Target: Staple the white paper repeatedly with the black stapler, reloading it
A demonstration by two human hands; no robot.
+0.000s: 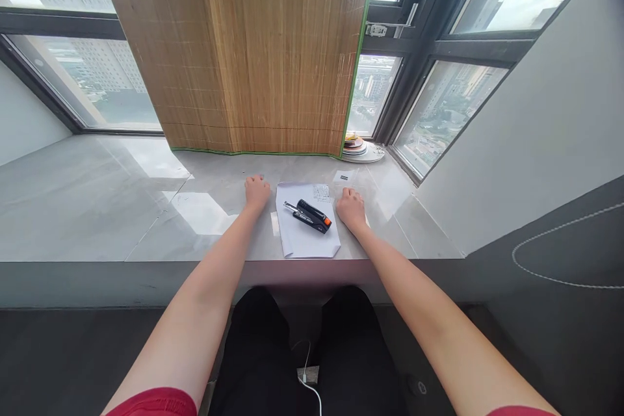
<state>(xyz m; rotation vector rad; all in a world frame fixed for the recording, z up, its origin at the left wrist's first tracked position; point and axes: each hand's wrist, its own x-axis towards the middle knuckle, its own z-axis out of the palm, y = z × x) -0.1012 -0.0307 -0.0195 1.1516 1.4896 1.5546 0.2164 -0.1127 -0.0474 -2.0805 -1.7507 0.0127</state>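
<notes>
We've got both hands resting on the grey window ledge (160,234), one either side of the paper. Left hand (257,192): fingers curled into a loose fist, knuckles up, nothing visible in its grip; palm side hidden, so we can't tell if anything small is under it. It sits just left of the paper's top corner, not touching it. Right hand (351,207): also curled in, nothing visibly held, palm hidden as well; it's just right of the paper, next to the stapler's side. Stapler (312,216) is on top of the white paper (305,244), lying at a slant: black body, orange bit at the right end, metal strip sticking out upper left. Neither hand touches it. Paper has dark marks near its top right corner, too small for us to read. White card (344,176) with a dark mark lies just beyond the right hand; white slip (275,223) lies just left of the paper. Stacked plates (359,151) in the far right corner by the window, bamboo blind (273,52) hanging behind.
</notes>
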